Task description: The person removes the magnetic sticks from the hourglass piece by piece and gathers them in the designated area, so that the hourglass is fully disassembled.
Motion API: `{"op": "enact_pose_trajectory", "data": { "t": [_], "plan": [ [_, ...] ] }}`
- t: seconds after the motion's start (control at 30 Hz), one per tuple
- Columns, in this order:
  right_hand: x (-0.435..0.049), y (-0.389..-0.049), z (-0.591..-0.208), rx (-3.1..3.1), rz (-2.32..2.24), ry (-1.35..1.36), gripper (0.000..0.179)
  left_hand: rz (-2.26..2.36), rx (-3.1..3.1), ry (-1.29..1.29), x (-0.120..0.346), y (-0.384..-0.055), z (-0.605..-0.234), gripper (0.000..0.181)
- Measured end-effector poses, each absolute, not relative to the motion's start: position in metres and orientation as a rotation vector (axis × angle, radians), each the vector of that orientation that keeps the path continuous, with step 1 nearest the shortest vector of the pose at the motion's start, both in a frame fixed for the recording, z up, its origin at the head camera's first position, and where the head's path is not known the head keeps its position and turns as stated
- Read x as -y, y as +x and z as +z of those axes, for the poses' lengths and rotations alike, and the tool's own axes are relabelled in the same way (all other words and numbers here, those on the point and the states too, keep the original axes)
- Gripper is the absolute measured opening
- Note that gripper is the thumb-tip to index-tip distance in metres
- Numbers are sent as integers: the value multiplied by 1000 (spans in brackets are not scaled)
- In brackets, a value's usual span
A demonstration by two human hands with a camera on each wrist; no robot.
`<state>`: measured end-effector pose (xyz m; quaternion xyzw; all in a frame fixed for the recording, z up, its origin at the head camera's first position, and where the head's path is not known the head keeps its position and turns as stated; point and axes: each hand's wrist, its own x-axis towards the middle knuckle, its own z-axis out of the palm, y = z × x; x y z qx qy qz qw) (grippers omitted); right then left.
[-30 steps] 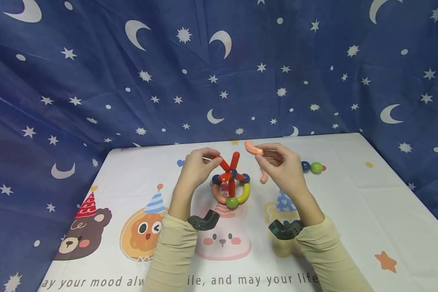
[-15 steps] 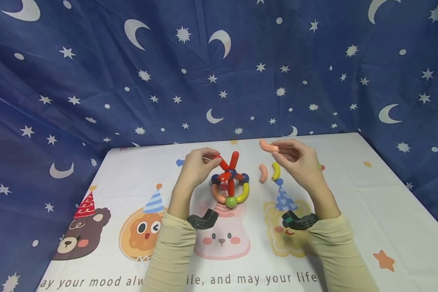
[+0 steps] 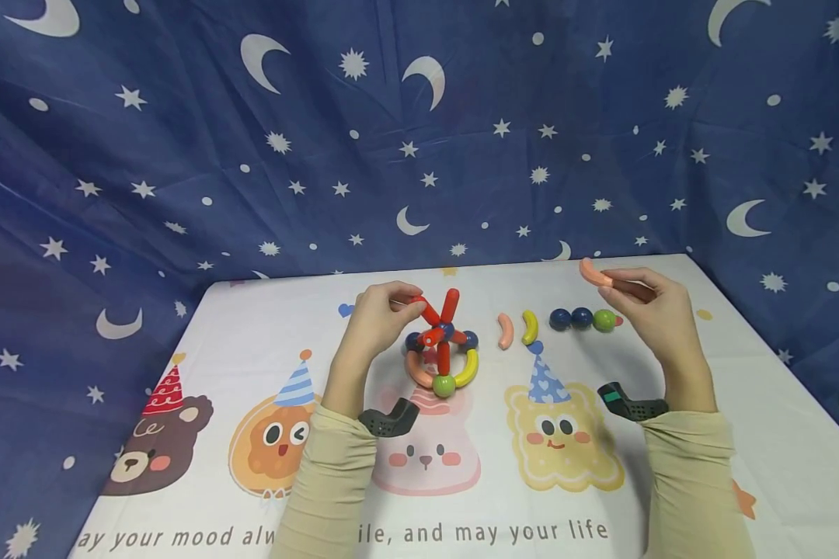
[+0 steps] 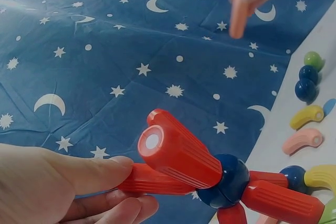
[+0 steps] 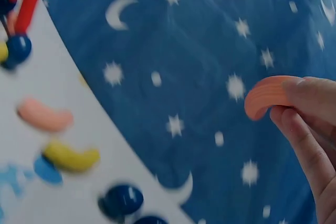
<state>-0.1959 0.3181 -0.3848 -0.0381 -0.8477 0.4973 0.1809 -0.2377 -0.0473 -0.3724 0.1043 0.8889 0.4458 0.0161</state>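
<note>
My left hand (image 3: 381,322) pinches the end of a red rod (image 4: 157,179) that slants up from a built toy structure. A dark blue ball (image 4: 226,179) at the structure's top joins several red rods. Its base is a ring of curved pieces, with an orange one (image 3: 419,371), a yellow one (image 3: 470,369) and a green ball (image 3: 443,386) at the front. Off to the right, my right hand (image 3: 650,310) pinches a curved orange rod (image 5: 268,95) between thumb and fingers, raised above the table and touching nothing else.
Loose on the table (image 3: 741,373) lie a curved pink rod (image 3: 506,331) and a curved yellow rod (image 3: 529,328), right of the structure. Further right, two blue balls (image 3: 571,318) and a green ball (image 3: 604,321) stand in a row. A blue starry curtain (image 3: 461,155) hangs behind.
My right hand has moved right with the curved orange rod, away from the structure, uncovering the yellow rod and the balls. The left hand stays on the red rod.
</note>
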Motion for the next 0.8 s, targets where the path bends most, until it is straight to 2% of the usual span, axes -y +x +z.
{"op": "enact_pose_trajectory", "data": {
  "t": [0.27,0.4,0.5,0.7,0.8],
  "plan": [
    [-366,-193,-425,2427,1471,-352,48,1385,-2756,299,47,-237,-372,25],
    [-376,-195,-443,2429,1498,-360,45,1383,-2758,296,47,-237,-372,25],
    [-367,-200,-447,2436,1471,-254,42,1382,-2760,294,48,-237,-372,25],
    [-316,-219,-447,2510,1402,32,35,1389,-2756,305,48,-237,-372,27],
    [-297,-223,-449,2584,1401,74,36,1393,-2750,309,47,-237,-371,26]
  ]
}}
